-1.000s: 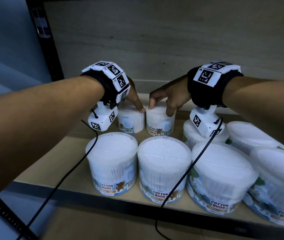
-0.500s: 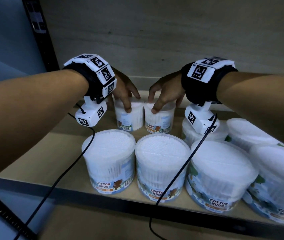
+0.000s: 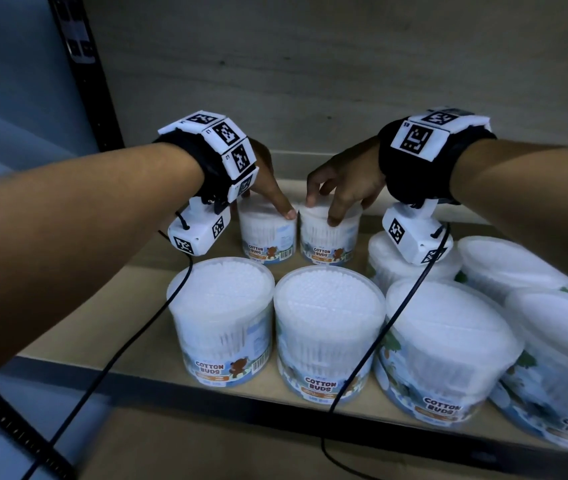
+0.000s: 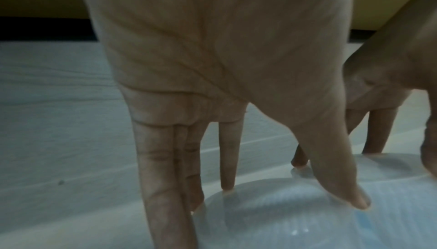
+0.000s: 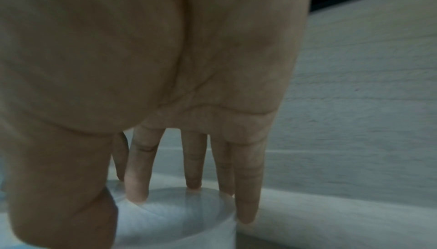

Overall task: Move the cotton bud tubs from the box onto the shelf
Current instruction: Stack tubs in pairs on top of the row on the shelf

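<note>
Two small clear cotton bud tubs stand side by side at the back of the wooden shelf [image 3: 102, 306]. My left hand [image 3: 272, 199] grips the left tub [image 3: 267, 233] from above, thumb on its front rim and fingers behind. The left wrist view shows the left hand [image 4: 276, 202] with fingertips set around that tub's lid [image 4: 272, 215]. My right hand [image 3: 324, 209] grips the right tub [image 3: 327, 237] the same way, thumb down its front. In the right wrist view the right hand [image 5: 177, 206] arches over the lid [image 5: 179, 219]. The box is out of view.
Several larger cotton bud tubs fill the front row [image 3: 220, 320] [image 3: 327, 330] and the right side [image 3: 445, 344]. The black front rail [image 3: 206, 400] edges the shelf, and a black upright [image 3: 81, 64] stands at left. Bare shelf lies left of the tubs. Wrist cables hang over the front tubs.
Half a second ago my fingers lay flatter on the two lids; now they arch around the rims. The two back tubs stay in the same spot.
</note>
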Demonstrator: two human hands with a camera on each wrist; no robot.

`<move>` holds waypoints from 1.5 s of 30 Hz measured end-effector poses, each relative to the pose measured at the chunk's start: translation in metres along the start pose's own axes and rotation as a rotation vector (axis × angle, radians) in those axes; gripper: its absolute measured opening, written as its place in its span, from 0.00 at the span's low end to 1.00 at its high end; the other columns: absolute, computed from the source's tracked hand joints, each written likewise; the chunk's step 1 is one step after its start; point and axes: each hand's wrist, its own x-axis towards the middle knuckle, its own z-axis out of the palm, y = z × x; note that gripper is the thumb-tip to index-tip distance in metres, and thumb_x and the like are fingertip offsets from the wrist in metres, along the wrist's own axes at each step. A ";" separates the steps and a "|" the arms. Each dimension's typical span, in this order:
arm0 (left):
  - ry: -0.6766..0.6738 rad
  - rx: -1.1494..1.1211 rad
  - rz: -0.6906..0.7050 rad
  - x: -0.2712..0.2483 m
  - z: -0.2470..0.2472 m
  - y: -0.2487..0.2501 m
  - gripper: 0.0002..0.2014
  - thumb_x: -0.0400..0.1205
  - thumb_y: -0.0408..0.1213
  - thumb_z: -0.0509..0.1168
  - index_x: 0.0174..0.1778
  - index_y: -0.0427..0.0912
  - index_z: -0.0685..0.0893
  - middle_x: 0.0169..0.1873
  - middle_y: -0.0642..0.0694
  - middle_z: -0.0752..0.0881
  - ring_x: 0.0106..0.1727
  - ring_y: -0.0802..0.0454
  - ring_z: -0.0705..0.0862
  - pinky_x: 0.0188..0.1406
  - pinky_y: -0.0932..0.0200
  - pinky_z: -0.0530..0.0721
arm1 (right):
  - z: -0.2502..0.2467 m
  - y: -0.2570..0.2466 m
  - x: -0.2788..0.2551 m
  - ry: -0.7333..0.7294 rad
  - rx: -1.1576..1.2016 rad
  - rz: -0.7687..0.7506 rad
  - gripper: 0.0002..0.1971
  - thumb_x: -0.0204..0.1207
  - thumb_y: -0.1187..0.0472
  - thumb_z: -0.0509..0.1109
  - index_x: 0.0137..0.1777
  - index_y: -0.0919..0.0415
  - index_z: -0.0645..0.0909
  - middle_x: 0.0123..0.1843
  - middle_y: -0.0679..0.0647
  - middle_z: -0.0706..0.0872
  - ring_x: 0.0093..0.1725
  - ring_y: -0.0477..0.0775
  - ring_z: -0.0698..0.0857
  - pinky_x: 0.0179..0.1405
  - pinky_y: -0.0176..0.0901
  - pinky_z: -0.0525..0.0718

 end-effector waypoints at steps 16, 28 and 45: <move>-0.017 0.103 0.020 -0.006 -0.005 -0.001 0.37 0.66 0.60 0.79 0.63 0.35 0.84 0.57 0.38 0.88 0.52 0.44 0.89 0.39 0.61 0.87 | 0.002 -0.007 -0.012 0.007 -0.015 -0.009 0.24 0.70 0.58 0.82 0.64 0.43 0.80 0.72 0.53 0.79 0.67 0.60 0.79 0.59 0.59 0.89; -0.090 0.217 0.046 -0.032 -0.011 -0.002 0.34 0.71 0.60 0.76 0.64 0.38 0.85 0.58 0.37 0.87 0.24 0.56 0.87 0.24 0.69 0.86 | 0.005 -0.015 -0.033 -0.017 -0.030 -0.037 0.22 0.69 0.57 0.83 0.61 0.43 0.83 0.71 0.52 0.78 0.67 0.58 0.80 0.52 0.54 0.92; -0.054 0.290 0.027 -0.058 -0.009 0.000 0.34 0.68 0.66 0.74 0.59 0.40 0.89 0.46 0.41 0.92 0.28 0.55 0.84 0.31 0.68 0.81 | 0.008 -0.022 -0.062 -0.057 -0.055 -0.070 0.22 0.72 0.54 0.81 0.65 0.41 0.83 0.71 0.51 0.76 0.67 0.57 0.81 0.55 0.52 0.91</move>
